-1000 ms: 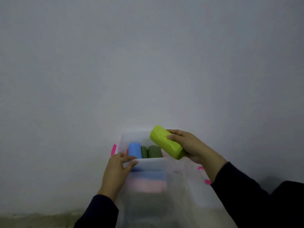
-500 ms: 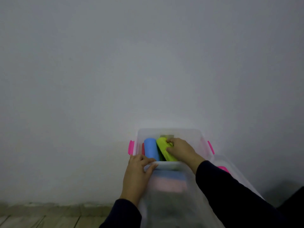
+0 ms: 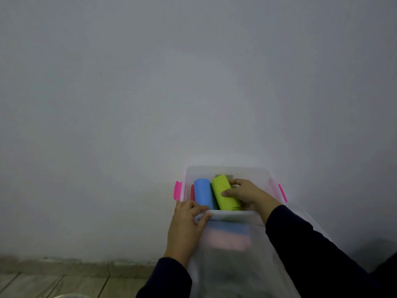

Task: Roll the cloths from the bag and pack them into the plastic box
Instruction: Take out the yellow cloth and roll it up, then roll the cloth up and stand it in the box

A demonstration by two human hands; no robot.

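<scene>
The clear plastic box with pink side latches sits at about five o'clock in the view, tight against a pale grey wall. Inside it, a lime-green rolled cloth lies beside a blue rolled cloth, the two touching along their length; the blue one is at nine o'clock from the green. A sliver of red cloth shows at nine o'clock of the blue roll, against the box's left wall.

The right hand reaches into the box, its grip curled round the green roll, thumb on top and fingers wrapped over the roll's right side. The left hand holds the box's near rim at its left corner, fingers bent over the edge.

Through the cloudy near wall of the box, blue and pink shapes show dimly. Dark sleeves cover both forearms. A wooden floor runs along at seven o'clock.
</scene>
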